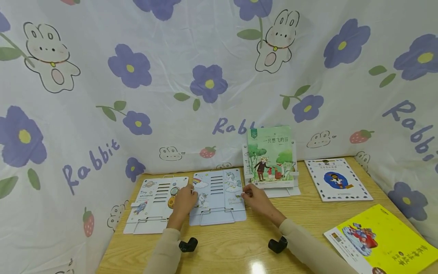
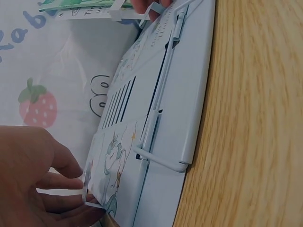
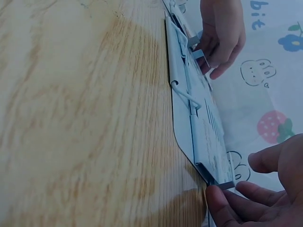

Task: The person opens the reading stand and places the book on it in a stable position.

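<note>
A pale blue book stand with unicorn prints lies nearly flat on the table, its wire foot folded at the front. My left hand holds its left edge; in the left wrist view, the fingers curl beside a small clear side clip. On the opposite edge, my right hand grips the stand near the other clip, the thumb held a little apart. Part of each hand's contact is hidden. Just left lies a white space-print book stand, behind my left hand's wrist.
A green picture book stands upright on another white stand at the back. A white-and-blue book and a yellow book lie on the right of the wooden table. A printed curtain hangs behind.
</note>
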`<state>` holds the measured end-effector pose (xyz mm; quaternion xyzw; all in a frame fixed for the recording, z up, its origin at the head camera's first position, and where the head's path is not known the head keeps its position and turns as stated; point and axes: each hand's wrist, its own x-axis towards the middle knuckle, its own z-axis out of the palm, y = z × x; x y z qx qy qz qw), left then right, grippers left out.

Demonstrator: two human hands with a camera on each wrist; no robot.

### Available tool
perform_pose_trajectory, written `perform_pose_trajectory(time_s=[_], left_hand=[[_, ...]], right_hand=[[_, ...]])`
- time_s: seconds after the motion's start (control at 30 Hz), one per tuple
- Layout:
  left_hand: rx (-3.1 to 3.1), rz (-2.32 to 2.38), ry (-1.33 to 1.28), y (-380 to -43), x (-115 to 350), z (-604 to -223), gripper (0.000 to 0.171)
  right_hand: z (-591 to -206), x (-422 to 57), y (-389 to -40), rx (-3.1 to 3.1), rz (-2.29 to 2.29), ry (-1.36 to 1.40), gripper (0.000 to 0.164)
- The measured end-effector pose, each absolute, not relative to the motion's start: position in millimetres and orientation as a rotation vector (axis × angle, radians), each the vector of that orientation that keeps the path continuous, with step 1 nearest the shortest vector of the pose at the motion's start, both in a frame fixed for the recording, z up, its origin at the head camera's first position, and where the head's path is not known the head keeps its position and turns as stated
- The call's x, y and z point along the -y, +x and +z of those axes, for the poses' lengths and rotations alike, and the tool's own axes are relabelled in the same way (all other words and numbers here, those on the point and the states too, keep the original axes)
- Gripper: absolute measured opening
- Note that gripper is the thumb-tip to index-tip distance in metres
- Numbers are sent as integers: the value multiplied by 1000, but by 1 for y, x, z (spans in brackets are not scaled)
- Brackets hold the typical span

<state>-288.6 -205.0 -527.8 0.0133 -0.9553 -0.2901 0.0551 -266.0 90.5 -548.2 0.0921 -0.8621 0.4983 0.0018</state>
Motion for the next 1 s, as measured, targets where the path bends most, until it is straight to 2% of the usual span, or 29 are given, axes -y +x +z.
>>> perform_pose_trajectory(time_s=[0.27, 0.63, 1.0], left_hand=[[2884, -1094, 164, -290, 204, -525, 47], [2804, -1197, 235, -287, 210, -527, 41], [2702, -1177, 230, -299, 207, -532, 37]], right_hand=[[-550, -91, -266, 2684, 1601, 281, 24], [-553, -87, -262, 2681, 1639, 269, 27], [-548, -91, -261, 2661, 1668, 293, 35]])
